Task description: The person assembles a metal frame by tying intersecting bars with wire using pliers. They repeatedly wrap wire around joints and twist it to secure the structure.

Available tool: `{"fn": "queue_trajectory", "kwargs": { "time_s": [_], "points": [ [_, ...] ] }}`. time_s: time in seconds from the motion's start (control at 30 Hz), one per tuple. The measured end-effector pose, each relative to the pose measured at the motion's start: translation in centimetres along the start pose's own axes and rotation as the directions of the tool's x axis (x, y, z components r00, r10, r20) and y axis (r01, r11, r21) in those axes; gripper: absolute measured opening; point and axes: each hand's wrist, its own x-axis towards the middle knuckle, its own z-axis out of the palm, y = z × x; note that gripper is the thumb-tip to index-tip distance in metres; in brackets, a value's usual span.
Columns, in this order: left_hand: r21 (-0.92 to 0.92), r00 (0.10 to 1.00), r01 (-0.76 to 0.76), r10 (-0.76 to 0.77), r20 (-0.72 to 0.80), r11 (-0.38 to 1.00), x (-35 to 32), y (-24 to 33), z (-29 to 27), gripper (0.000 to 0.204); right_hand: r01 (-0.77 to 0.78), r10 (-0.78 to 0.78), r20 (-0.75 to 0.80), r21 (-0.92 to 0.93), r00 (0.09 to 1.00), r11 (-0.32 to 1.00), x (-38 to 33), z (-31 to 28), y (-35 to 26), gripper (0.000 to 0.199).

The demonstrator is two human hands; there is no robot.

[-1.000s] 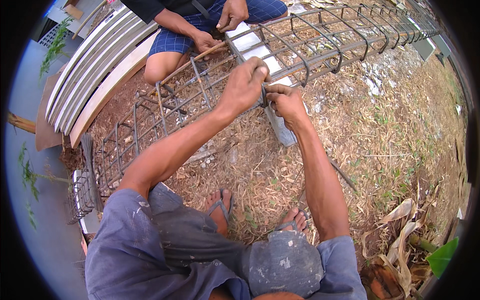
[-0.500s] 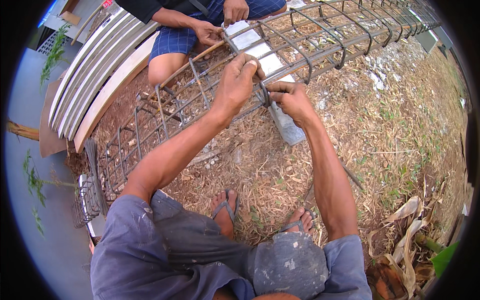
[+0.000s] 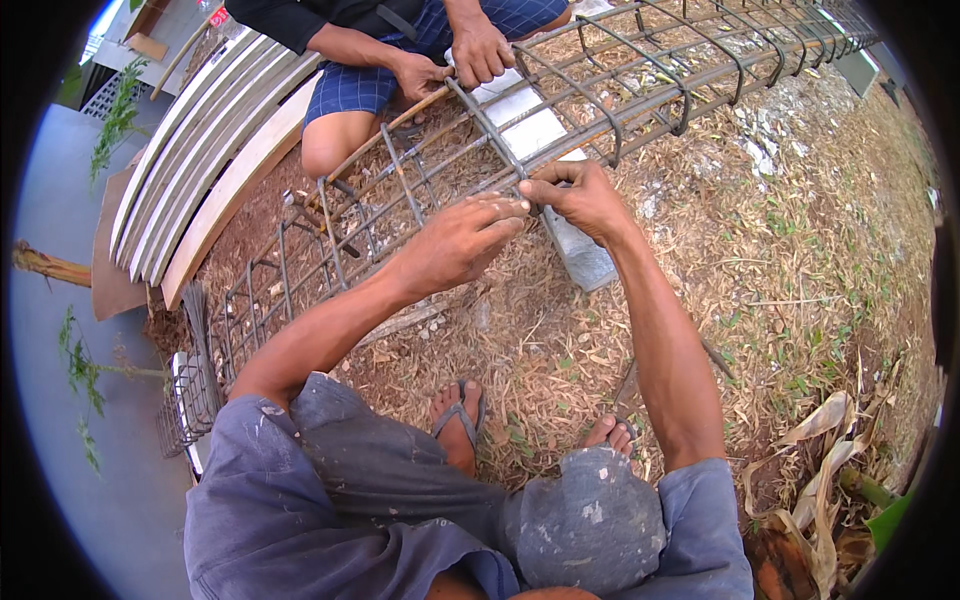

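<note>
A long rebar cage [image 3: 640, 130] runs from the lower left to the upper right, its bars ringed by square stirrups. At the near lower corner of one stirrup [image 3: 490, 130], my right hand [image 3: 585, 205] is closed, thumb and fingers pinching at the metal. My left hand [image 3: 462, 242] sits just left of that corner with fingers pressed together; whatever is between them is too small to make out. Across the cage, a crouching co-worker's two hands [image 3: 480, 52] are at the far corner of the same stirrup.
Beneath the cage lies a pale block-like beam [image 3: 580, 255]. Curved pale boards [image 3: 215, 160] are stacked at the left, near a grey wall [image 3: 60, 230]. Loose stirrups [image 3: 190, 400] rest lower left. Dry leaves and straw cover the ground [image 3: 790, 240]; dried husks [image 3: 820, 470] lie lower right.
My left hand has come down off the upper bar to the stirrup's near corner. My right hand stays about there. One of the co-worker's hands has lowered toward the far corner.
</note>
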Motion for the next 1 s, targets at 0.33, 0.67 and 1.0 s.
{"fn": "queue_trajectory", "kwargs": {
  "time_s": [0.33, 0.67, 1.0],
  "points": [
    [-0.66, 0.677, 0.68, -0.617, 0.4, 0.319, 2.4, -6.1, -2.2, 0.027, 0.185, -0.205, -0.157, -0.13, 0.966, 0.974, -0.1, 1.3, 2.2, 0.021],
    [-0.59, 0.561, 0.795, -0.199, 0.803, -0.139, 4.3, -9.7, 0.4, 0.025, 0.393, -0.545, -0.355, -0.417, 0.759, 0.819, -1.0, 4.7, 3.0, 0.017],
    [-0.504, 0.61, 0.79, -0.523, 0.596, 0.349, 5.6, -8.8, 0.6, 0.026, 0.146, -0.177, -0.288, -0.127, 0.941, 0.981, -1.2, 3.0, 2.7, 0.03]
  ]
}}
